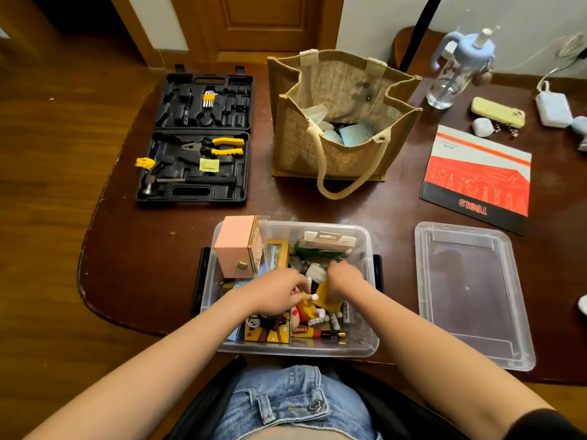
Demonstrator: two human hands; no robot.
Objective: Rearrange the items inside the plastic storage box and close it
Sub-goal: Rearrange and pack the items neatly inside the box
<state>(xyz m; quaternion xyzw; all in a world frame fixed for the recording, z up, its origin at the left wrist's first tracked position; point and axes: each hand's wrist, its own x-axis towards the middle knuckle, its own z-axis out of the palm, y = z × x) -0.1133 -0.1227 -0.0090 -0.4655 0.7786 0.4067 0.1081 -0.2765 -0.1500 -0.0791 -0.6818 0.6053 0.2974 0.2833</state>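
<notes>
Denim shorts (pixel 286 404) and both forearms fill the near edge; beyond them the clear plastic storage box (pixel 370 338) sits on the dark wooden table (pixel 127 265), at its near edge, directly before the person. Left hand (pixel 279 293) reaches down among the contents with fingers curled around a small yellow-and-red item (pixel 306 308); exactly how it grips is hidden. Right hand (pixel 344 276) is likewise buried in the clutter, fingers bent downward; whether it holds anything cannot be told.

Contents are small, light and loose: a Carmex tube (pixel 301 331), a battery (pixel 333 335), a white packaged item (pixel 328 241) and a yellow printed carton (pixel 266 331). Such pieces probably slide and tangle, so they are best lifted singly by pinching. A pink box (pixel 235 249) stands upright in the far-left corner and rises above the rim; it likely must be laid flat before closing.

Lying flat on the table just right of the box, the clear lid (pixel 470 287) looks thin and flexible; gripping its long edges seems wise. Black latches (pixel 200 281) flank the box.

Farther off stand an open tool case (pixel 197 138), a jute bag (pixel 343 122), a tools booklet (pixel 479 179) and a water bottle (pixel 457 68); none blocks the lid's path.
</notes>
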